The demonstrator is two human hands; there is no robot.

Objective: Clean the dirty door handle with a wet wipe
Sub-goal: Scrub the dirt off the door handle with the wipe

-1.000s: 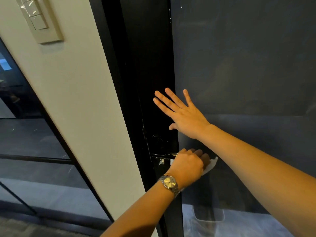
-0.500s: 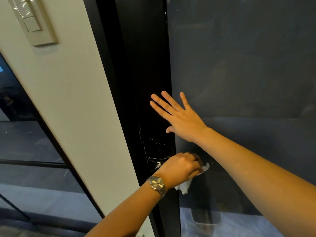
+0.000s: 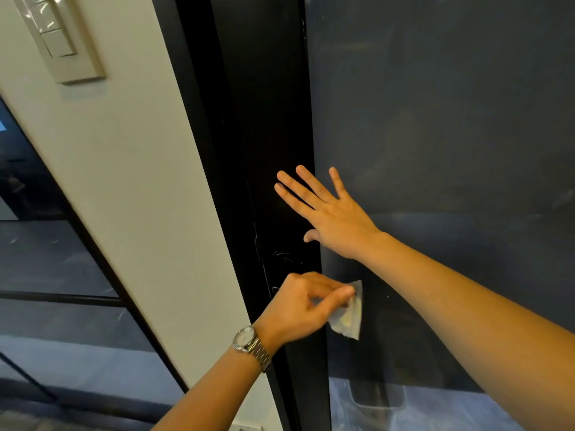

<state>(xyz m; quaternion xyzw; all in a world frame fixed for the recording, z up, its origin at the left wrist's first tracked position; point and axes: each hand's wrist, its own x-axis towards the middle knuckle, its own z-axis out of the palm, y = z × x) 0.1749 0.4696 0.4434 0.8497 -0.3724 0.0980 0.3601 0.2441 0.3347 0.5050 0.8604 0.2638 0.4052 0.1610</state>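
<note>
Nearest, the wristwatch (image 3: 245,339) sits on the left forearm, and just beyond it the left hand (image 3: 298,306) has changed its grip. A second ago it was closed over the door handle (image 3: 275,289) with the cloth under the palm. Now it has come off the lever and pinches the wet wipe (image 3: 350,318) between thumb and fingertips, so the wipe hangs free in front of the glass, just right of the handle. A yellowish smear shows on it. Only the handle's stub end is visible past the knuckles; whether it is clean I cannot tell. Farther on, the right hand (image 3: 333,216) stays spread flat on the door (image 3: 435,150), steadying it. One wiping pass looks finished — probably a pause to turn the wipe to a cleaner face.
</note>
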